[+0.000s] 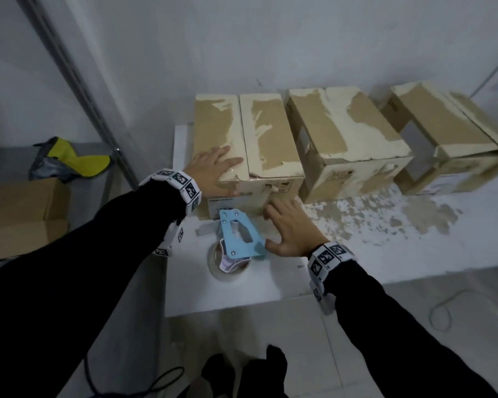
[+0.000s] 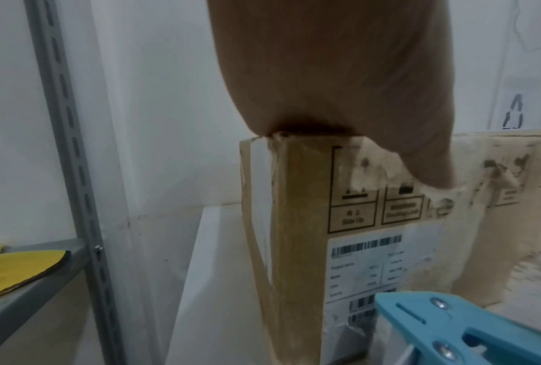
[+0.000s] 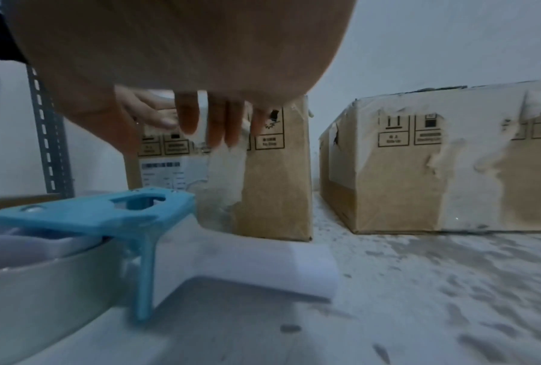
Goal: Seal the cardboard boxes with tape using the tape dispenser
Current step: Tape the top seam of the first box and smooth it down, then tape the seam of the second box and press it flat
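Three worn cardboard boxes stand in a row on the white table (image 1: 242, 291). My left hand (image 1: 213, 168) lies flat with straight fingers on the top near corner of the leftmost box (image 1: 259, 133), its thumb down the front face; in the left wrist view the palm (image 2: 341, 74) covers the box's corner (image 2: 300, 222). The blue tape dispenser (image 1: 237, 237) with its roll of tape (image 1: 227, 268) lies on its side in front of that box. My right hand (image 1: 291, 225) hovers just right of the dispenser (image 3: 106, 212), fingers (image 3: 219, 121) spread and holding nothing.
The middle box (image 1: 345, 145) and the right box (image 1: 449, 139) stand further right. Torn paper residue speckles the table (image 3: 450, 284) there. A metal shelf (image 1: 0, 156) at left carries a yellow item (image 1: 75, 156) and a brown carton (image 1: 20, 214). Cables lie on the floor.
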